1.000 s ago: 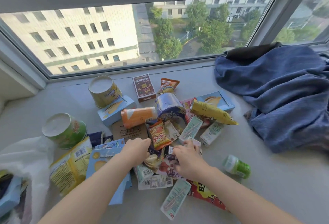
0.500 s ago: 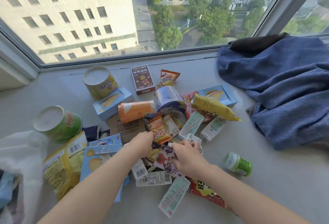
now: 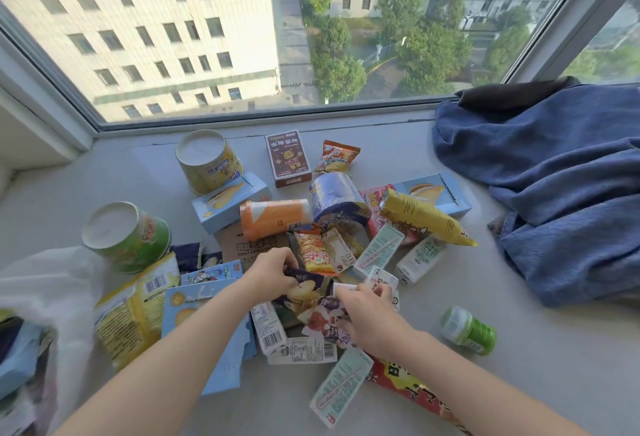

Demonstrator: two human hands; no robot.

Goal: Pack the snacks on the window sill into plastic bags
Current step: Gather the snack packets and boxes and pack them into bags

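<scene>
Head view. The snacks lie heaped mid-way along the window sill (image 3: 554,383). The white plastic bag (image 3: 59,283) sits at the left edge, with some items already inside.

The left hand (image 3: 272,271) has its fingers curled and grips the top edge of a dark crisp packet (image 3: 306,285). The right hand (image 3: 369,318) appears to pinch a small white packet (image 3: 346,287), though its fingertips are partly hidden.

Recommendation: lift both packets straight up, clear of the overlapping barcode carton (image 3: 270,328), before carrying them left to the bag. Otherwise loose neighbours may be dragged along.
</scene>
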